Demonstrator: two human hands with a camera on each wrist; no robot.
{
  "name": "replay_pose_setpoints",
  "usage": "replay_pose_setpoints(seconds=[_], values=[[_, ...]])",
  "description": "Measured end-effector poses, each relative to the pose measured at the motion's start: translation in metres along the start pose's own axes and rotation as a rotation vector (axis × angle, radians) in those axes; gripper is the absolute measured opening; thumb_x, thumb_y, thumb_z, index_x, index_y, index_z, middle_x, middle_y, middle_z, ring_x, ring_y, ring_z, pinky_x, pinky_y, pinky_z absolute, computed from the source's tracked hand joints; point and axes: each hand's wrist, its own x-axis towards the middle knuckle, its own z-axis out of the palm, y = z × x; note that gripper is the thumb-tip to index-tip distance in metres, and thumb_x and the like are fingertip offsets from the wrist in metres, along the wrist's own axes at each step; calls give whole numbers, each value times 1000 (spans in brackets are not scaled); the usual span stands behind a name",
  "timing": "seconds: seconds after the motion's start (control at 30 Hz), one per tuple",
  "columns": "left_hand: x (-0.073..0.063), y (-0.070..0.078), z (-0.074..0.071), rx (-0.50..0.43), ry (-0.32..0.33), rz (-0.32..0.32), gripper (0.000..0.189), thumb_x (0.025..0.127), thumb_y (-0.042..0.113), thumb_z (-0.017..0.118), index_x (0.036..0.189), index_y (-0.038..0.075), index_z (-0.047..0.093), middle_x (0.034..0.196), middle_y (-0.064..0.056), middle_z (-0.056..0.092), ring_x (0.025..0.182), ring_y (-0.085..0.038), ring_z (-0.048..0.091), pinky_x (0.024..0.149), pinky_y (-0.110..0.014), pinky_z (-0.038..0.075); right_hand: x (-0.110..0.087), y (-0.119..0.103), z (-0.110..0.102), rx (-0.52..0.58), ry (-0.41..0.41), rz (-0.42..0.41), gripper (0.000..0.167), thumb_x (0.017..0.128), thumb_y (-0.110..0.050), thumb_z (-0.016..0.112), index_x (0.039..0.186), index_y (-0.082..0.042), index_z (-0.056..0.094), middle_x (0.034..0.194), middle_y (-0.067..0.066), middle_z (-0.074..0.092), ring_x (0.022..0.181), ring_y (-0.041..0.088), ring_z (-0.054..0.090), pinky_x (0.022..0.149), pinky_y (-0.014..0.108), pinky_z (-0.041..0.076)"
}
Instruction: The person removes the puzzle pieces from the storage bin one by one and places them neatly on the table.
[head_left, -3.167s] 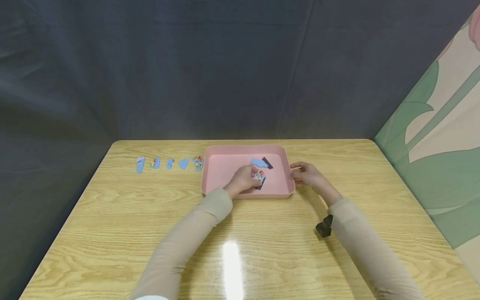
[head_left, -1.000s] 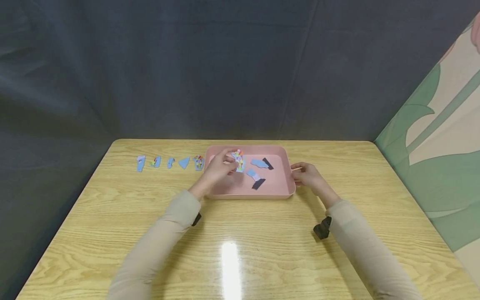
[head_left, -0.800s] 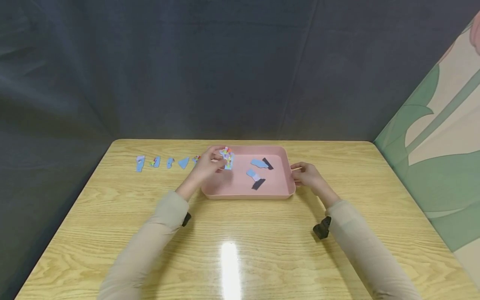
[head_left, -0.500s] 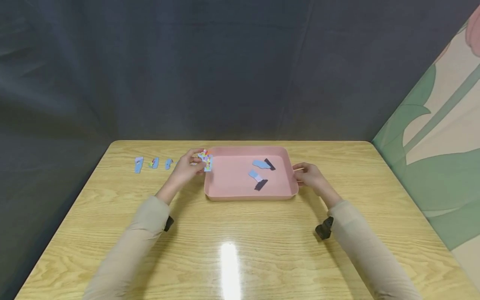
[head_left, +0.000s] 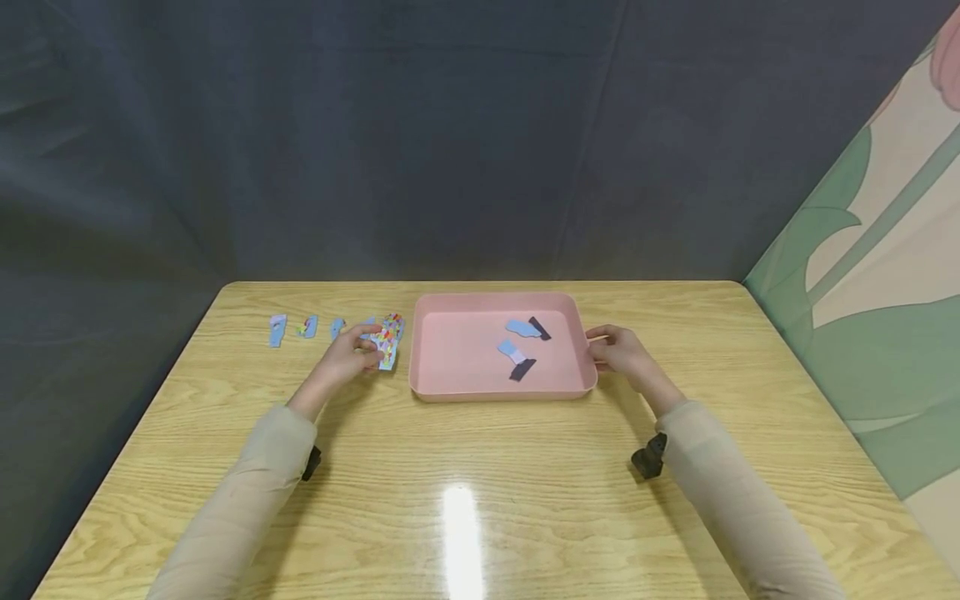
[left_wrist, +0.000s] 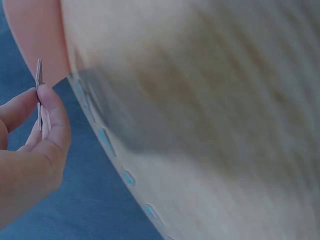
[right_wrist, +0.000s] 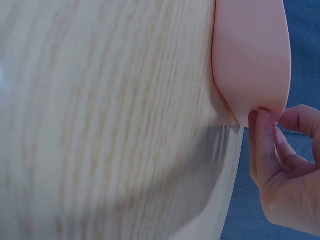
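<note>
My left hand [head_left: 347, 357] pinches a multicoloured puzzle piece [head_left: 387, 357] between thumb and fingertips, left of the pink tray [head_left: 450, 395]. In the left wrist view the held puzzle piece [left_wrist: 39, 75] is seen edge-on, as a thin sliver. My right hand [head_left: 618, 350] holds the tray's right end; in the right wrist view its fingers [right_wrist: 265, 135] lie against the outer wall close to the rim. Inside the tray lie a light blue piece [head_left: 522, 328], a dark strip [head_left: 540, 328], a blue and lilac piece [head_left: 507, 347] and another dark piece [head_left: 522, 370].
Along the table's back left runs a row of puzzle pieces: a blue and lilac one [head_left: 277, 332], two small ones [head_left: 311, 327] [head_left: 337, 328], a partly hidden blue one [head_left: 369, 321] and a colourful one [head_left: 394, 320]. A dark curtain [head_left: 480, 150] hangs behind the wooden table [head_left: 540, 483].
The left hand has lifted the multicoloured puzzle piece from the tray and carried it left, past the tray's edge. The tray has slid slightly right together with the right hand.
</note>
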Motion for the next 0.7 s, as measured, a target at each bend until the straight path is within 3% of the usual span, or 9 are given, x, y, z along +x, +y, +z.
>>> replay_pose_setpoints(seconds=[0.2,0.7], values=[[2,-8,1,-1,-29,-28,55,94,2,54,144,-3,32,94,-3,51,75,-8,54,72,-21,52,-1,0,-1,11,-8,-5,47,92,-8,47,134,12,40,123,29,53,95,17,64,85,29,58],[10,-17,1,-11,-47,-85,56,91,0,58,141,-7,35,91,-1,51,74,-5,56,68,-15,54,-1,-1,0,9,-15,4,48,93,-9,46,136,11,38,125,29,51,98,18,62,88,30,57]])
